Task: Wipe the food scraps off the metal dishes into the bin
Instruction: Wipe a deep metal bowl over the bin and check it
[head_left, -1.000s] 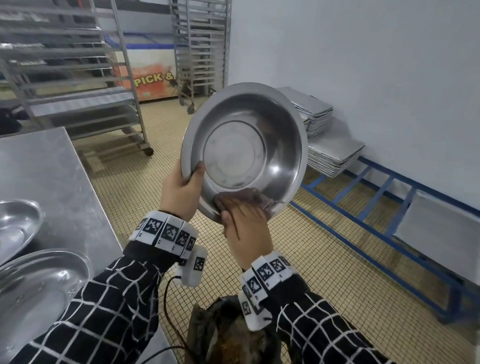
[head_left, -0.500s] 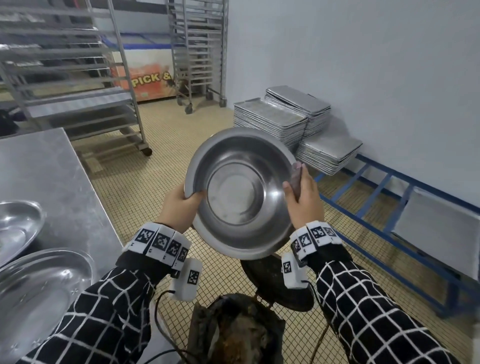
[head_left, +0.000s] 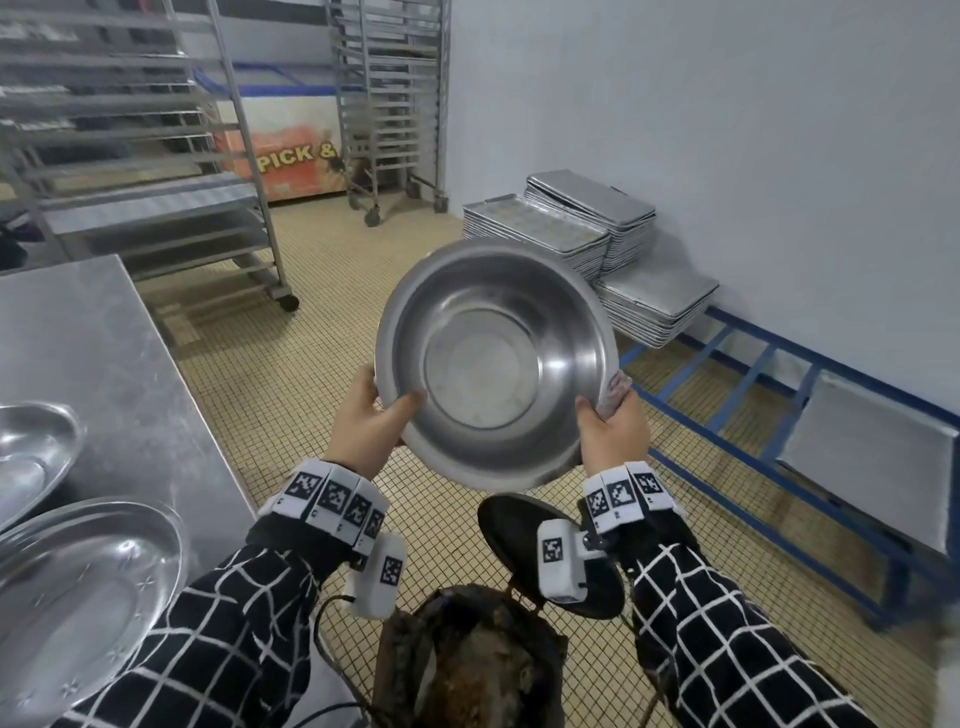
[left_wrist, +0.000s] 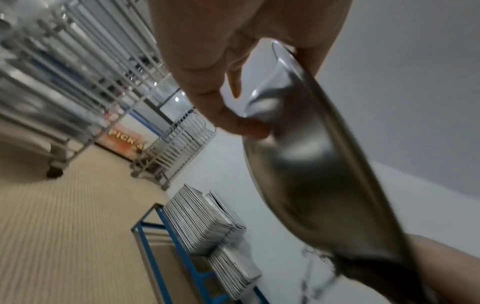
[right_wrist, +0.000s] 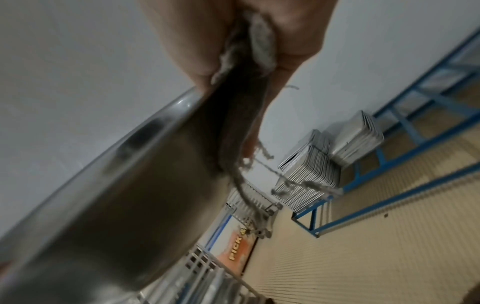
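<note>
At the bottom centre of the head view stands a dark, grimy bin (head_left: 467, 660) with brownish scraps inside; its black round lid (head_left: 511, 525) leans just above it. Over the bin, in the middle of the frame, a round, shiny steel bowl (head_left: 496, 364) is held tilted, its hollow facing the camera. The inside looks wiped, with only a faint dull film on the flat bottom. The left hand (head_left: 366, 415) grips the bowl's left rim, thumb inside, fingers curled behind. The right hand (head_left: 613, 423) grips the right rim, pinching a frayed grey cloth (head_left: 615, 389) against the bowl's outer wall. At lower left, two shallow oval steel dishes (head_left: 78, 582) rest on the steel counter (head_left: 104, 353).
</note>
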